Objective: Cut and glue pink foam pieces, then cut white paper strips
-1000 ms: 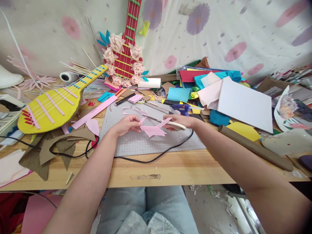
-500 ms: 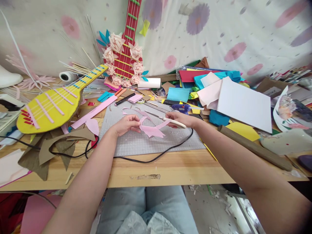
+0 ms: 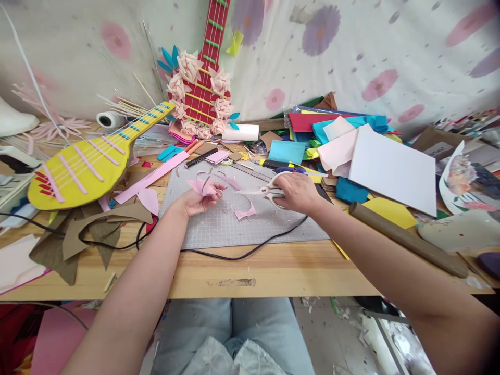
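My left hand point(image 3: 195, 200) is closed on a small pink foam piece point(image 3: 202, 186), holding it just above the grey cutting mat point(image 3: 234, 229). My right hand point(image 3: 295, 191) grips white-handled scissors point(image 3: 261, 191), their blades pointing left toward the pink piece. A pink offcut point(image 3: 245, 213) lies on the mat between my hands. More thin pink scraps point(image 3: 230, 179) rest on the mat behind it.
A yellow cardboard guitar point(image 3: 84, 166) lies at left, a red one with paper flowers point(image 3: 201, 94) leans on the wall. Coloured foam sheets and a white board point(image 3: 392, 167) pile up at right. A black cable point(image 3: 242, 255) crosses the mat's front; a brown tube point(image 3: 406, 237) lies right.
The pink foam shape has come apart: my left hand lifted a small piece left, and an offcut dropped onto the mat. My right hand turned the scissors flat.
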A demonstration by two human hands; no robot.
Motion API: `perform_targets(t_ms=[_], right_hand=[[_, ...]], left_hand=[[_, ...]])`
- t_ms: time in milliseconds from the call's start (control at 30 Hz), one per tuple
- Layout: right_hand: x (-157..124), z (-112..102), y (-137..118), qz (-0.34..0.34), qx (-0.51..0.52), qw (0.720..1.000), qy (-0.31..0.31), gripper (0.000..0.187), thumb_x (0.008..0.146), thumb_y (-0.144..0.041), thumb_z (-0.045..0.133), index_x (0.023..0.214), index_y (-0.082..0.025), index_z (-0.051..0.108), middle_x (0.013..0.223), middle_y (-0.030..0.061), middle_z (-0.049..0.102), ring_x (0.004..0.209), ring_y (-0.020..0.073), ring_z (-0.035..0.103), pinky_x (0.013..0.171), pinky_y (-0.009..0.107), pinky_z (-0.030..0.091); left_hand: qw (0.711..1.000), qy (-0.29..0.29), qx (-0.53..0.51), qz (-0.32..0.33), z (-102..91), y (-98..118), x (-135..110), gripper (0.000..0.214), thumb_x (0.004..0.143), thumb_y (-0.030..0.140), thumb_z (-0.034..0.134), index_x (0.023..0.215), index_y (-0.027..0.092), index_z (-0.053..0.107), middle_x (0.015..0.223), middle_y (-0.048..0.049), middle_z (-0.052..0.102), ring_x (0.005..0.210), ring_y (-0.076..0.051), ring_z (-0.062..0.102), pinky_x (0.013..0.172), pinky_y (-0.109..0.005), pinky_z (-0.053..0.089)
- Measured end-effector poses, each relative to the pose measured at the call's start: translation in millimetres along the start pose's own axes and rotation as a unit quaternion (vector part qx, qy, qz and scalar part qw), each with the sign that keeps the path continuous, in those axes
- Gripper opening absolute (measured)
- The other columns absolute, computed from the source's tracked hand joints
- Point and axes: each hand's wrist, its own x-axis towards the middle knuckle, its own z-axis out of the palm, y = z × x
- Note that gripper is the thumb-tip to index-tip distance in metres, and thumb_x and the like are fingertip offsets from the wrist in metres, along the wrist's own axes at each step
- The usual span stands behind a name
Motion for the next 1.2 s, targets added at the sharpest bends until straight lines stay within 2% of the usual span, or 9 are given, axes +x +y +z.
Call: perform_targets(t_ms=[167,267,367,600,800,900,1000,1067,1200], right_hand=[[6,10,-17,0.154,0.172,0.972,0.05,0.034,0.07,-0.049,0.056,0.081,-0.019,0.045,0.08,0.0083,0.06,0.077,0.0218,0.054,0.065,0.031,0.033],[20,15,-36,0.291,0.433,0.849,0.083,0.039,0.066,-0.048,0.06,0.082,-0.021,0.037,0.079,0.003,0.059,0.07,0.0162,0.054,0.061,0.029,0.038],[39,20,-60,0.259,0.65,0.713,0.051,0.047,0.058,-0.04,0.069,0.084,-0.021,0.034,0.086,0.0019,0.06,0.069,0.0121,0.055,0.063,0.028,0.042],[64,40,-94,0.29,0.724,0.622,0.072,0.056,0.044,-0.03,0.078,0.077,-0.022,0.033,0.073,-0.0044,0.058,0.063,0.0102,0.057,0.067,0.029,0.048],[70,55,-94,0.411,0.788,0.433,0.148,0.038,0.054,-0.023,0.074,0.072,-0.02,0.041,0.065,-0.0025,0.056,0.058,0.0104,0.055,0.058,0.026,0.05],[72,55,-103,0.401,0.821,0.384,0.132,0.028,0.059,-0.022,0.071,0.071,-0.019,0.047,0.057,-0.0022,0.055,0.054,0.0109,0.053,0.051,0.026,0.048],[71,51,-107,0.392,0.83,0.387,0.088,0.02,0.063,-0.021,0.069,0.071,-0.017,0.052,0.058,-0.0007,0.056,0.051,0.0099,0.051,0.046,0.024,0.044],[66,48,-100,0.393,0.81,0.431,0.054,0.02,0.064,-0.024,0.069,0.07,-0.017,0.051,0.062,0.0003,0.057,0.05,0.0086,0.048,0.043,0.022,0.039],[40,38,-60,0.352,0.68,0.639,-0.074,0.038,0.063,-0.047,0.068,0.069,-0.019,0.043,0.056,-0.0027,0.049,0.045,0.0074,0.04,0.041,0.022,0.029]], left_hand=[[0.998,-0.002,-0.042,-0.038,0.5,-1,2,0.016,0.069,0.004,0.054,0.08,0.015,0.056,0.065,-0.0013,0.054,0.047,-0.006,0.054,0.037,-0.012,0.045],[0.997,0.023,-0.047,-0.049,1.4,-3,5,0.01,0.073,0.005,0.052,0.074,0.014,0.056,0.065,-0.0029,0.056,0.05,-0.008,0.058,0.037,-0.012,0.045],[0.997,0.043,-0.033,-0.047,2.2,-6,7,0.012,0.073,0.003,0.05,0.072,0.013,0.057,0.062,-0.0024,0.056,0.049,-0.007,0.057,0.038,-0.011,0.046],[1.0,0.006,0.0,-0.01,2.6,-7,8,0.006,0.075,0.014,0.057,0.077,0.011,0.061,0.069,-0.0067,0.063,0.058,-0.011,0.062,0.044,-0.014,0.048],[0.994,-0.002,0.041,0.103,18.6,-16,11,0.017,0.077,0.027,0.056,0.088,0.014,0.059,0.089,-0.0075,0.065,0.069,-0.014,0.063,0.052,-0.024,0.053],[0.971,0.083,0.108,0.198,30.0,-29,16,0.021,0.071,0.025,0.065,0.088,0.015,0.058,0.077,-0.0023,0.063,0.063,-0.01,0.059,0.049,-0.018,0.05],[0.95,0.155,0.118,0.244,32.8,-34,21,0.019,0.071,0.026,0.065,0.083,0.015,0.057,0.07,-0.0005,0.06,0.061,-0.008,0.057,0.05,-0.016,0.049],[0.942,0.177,0.108,0.265,29.5,-32,22,0.017,0.071,0.024,0.064,0.082,0.015,0.056,0.077,-0.0014,0.062,0.068,-0.01,0.059,0.057,-0.019,0.051],[0.933,0.192,0.076,0.295,19.7,-23,23,0.014,0.074,0.023,0.061,0.082,0.014,0.054,0.089,-0.0044,0.065,0.078,-0.012,0.062,0.074,-0.029,0.052]])
